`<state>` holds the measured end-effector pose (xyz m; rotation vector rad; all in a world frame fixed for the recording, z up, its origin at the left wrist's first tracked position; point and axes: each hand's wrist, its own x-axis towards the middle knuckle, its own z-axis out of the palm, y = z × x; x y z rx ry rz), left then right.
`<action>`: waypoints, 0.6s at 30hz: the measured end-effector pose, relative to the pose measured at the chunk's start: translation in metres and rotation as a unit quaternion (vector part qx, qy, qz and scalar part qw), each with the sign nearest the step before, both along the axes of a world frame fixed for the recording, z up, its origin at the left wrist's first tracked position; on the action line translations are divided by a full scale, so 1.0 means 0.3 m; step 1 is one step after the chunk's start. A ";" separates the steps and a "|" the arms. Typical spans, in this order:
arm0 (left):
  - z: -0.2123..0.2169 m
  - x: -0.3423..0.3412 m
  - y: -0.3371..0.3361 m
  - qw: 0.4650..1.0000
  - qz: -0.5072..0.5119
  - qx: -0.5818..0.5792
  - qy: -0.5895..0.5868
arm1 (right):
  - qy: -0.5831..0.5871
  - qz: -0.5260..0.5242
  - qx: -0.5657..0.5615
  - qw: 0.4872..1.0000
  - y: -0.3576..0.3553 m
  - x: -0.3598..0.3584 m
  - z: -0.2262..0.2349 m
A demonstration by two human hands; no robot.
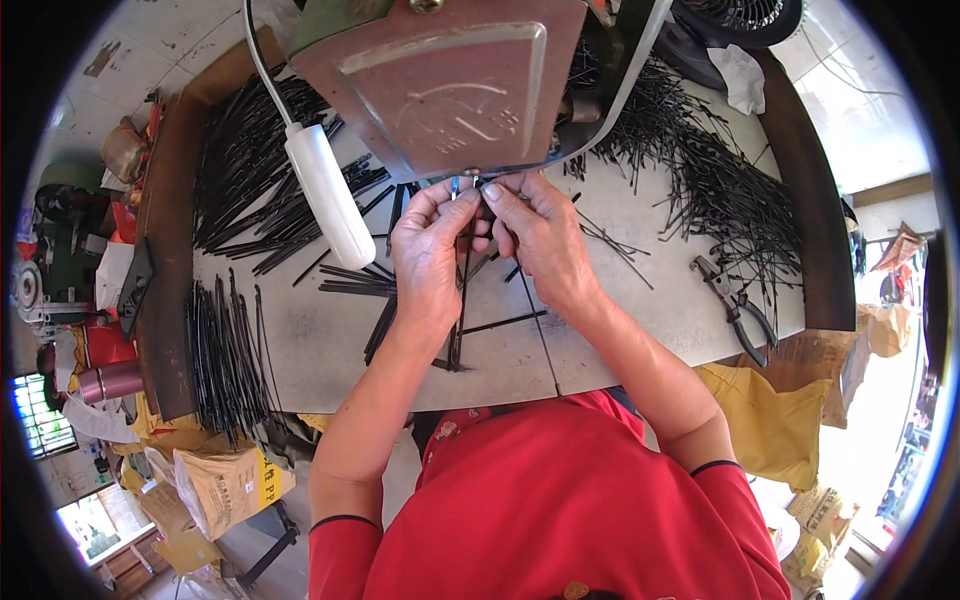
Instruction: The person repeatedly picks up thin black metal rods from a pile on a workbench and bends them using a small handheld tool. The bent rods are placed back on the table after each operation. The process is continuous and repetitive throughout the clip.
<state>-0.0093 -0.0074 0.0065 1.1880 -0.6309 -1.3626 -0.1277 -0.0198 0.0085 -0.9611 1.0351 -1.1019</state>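
Both my hands are close together beneath the head of a pinkish-brown machine (445, 100), fingertips pinched near its lower edge. My left hand (430, 255) is closed on a thin black cable (457, 325), which hangs down toward the table's near edge. My right hand (548, 240) pinches another thin black cable (541, 335); its far end reaches my red shirt. A small blue and metal part (455, 187) shows just above the left fingers. The cable ends between my fingertips are mostly hidden by the fingers.
Black cables lie in heaps at the left (250, 180) and right (700, 160) of the grey table (620, 340). A bundle (225, 350) hangs over the near left edge. A white lamp (330, 195) hangs left of my hands. Dark-handled pliers (738, 308) lie at the right.
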 end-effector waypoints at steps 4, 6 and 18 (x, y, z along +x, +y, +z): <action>0.004 -0.001 0.001 1.000 0.006 -0.001 0.000 | -0.037 0.003 0.018 0.999 0.004 -0.001 0.003; 0.005 -0.003 0.002 1.000 0.007 -0.005 0.005 | -0.043 0.001 0.012 0.999 0.002 -0.002 -0.003; 0.007 0.023 -0.002 0.999 -0.032 0.014 0.001 | 0.117 0.106 0.035 0.987 -0.040 -0.081 0.030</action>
